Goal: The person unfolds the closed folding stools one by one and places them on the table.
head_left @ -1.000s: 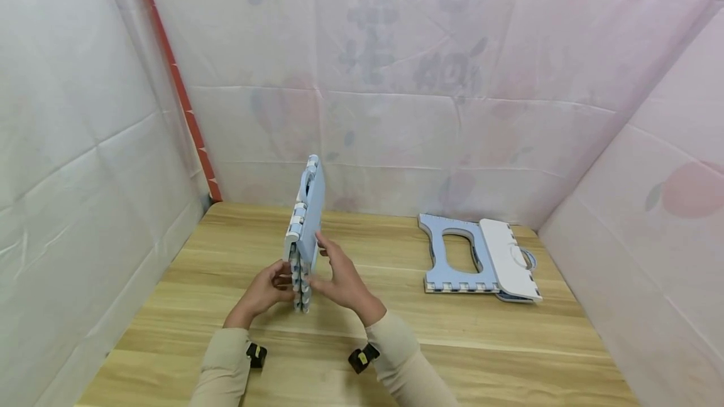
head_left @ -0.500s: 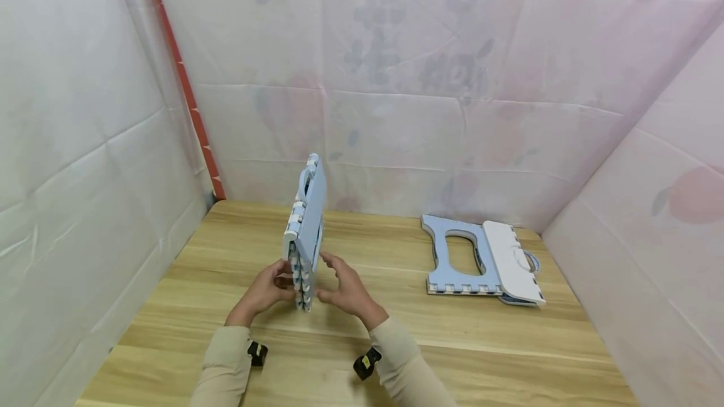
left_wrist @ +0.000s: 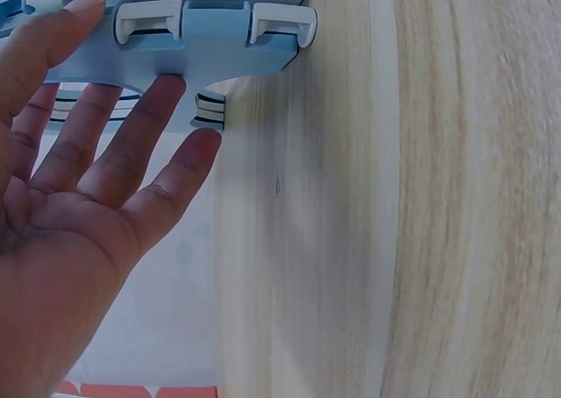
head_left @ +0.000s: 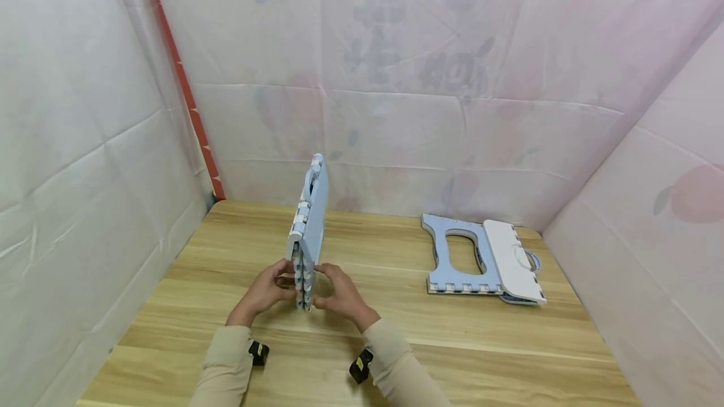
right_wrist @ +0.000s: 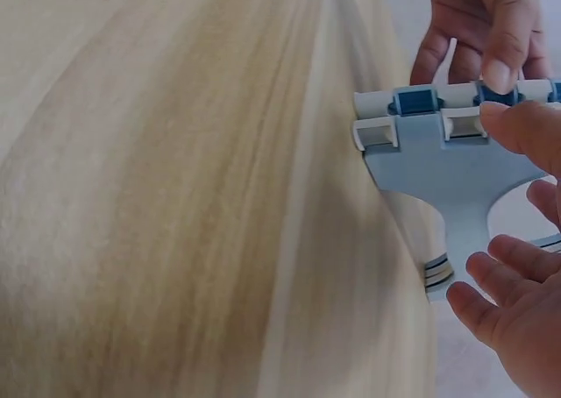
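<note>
A folded light-blue and white step stool (head_left: pixel 314 222) stands on edge on the wooden table, its handle at the top and its hinged leg edges facing the person. On its left, my left hand (head_left: pixel 266 291) has the thumb on the hinge edge and extended fingers at the blue leg panel (left_wrist: pixel 206 60). On the right side my right hand (head_left: pixel 342 293) has its thumb at the near edge. Its other fingers are spread and fairly straight beside the leg panel (right_wrist: pixel 465 188). The stool stands between the two hands.
A second folded stool (head_left: pixel 494 278), blue and white with a loop handle, lies flat at the table's back right. Pale printed sheeting (head_left: pixel 390 130) walls in the back and both sides of the wooden table (head_left: pixel 481 344). Each wrist carries a small black camera (head_left: pixel 360 366).
My right hand has slid down from the upper panel to the lower leg edge. The stool's right panel has swung inward, and its top has shifted slightly right. My left hand stays in place.
</note>
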Action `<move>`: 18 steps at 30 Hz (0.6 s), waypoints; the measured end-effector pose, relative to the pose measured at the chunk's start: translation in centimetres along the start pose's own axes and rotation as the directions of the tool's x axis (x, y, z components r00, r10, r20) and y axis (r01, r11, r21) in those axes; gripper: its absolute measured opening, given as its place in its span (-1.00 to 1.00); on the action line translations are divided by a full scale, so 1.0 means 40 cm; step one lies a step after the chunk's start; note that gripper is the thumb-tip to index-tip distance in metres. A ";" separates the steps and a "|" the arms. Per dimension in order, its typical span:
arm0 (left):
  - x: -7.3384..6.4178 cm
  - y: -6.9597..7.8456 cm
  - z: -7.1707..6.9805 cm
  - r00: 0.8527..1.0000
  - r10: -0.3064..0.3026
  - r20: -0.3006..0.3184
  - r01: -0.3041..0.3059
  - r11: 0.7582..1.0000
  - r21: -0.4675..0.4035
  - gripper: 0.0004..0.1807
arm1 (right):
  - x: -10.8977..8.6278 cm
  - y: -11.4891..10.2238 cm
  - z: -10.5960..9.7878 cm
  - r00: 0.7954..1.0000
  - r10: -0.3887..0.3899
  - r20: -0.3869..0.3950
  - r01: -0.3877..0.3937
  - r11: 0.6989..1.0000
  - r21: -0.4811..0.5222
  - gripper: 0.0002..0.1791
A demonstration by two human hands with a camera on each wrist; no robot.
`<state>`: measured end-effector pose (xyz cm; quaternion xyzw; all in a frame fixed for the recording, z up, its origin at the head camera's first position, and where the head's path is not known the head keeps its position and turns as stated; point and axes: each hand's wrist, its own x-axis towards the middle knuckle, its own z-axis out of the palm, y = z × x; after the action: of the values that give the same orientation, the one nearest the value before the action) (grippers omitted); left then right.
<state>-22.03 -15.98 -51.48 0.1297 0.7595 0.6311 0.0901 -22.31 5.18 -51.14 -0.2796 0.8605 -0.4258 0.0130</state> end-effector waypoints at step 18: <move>-0.016 0.032 0.017 1.000 0.010 -0.018 -0.011 1.000 -0.011 -0.44 | 0.002 0.000 0.070 0.993 0.079 -0.083 -0.076 0.996 0.039 -0.33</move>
<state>-21.12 -15.33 -50.38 0.1275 0.7559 0.6370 0.0808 -21.65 3.09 -52.90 -0.2273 0.8628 -0.4515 -0.0019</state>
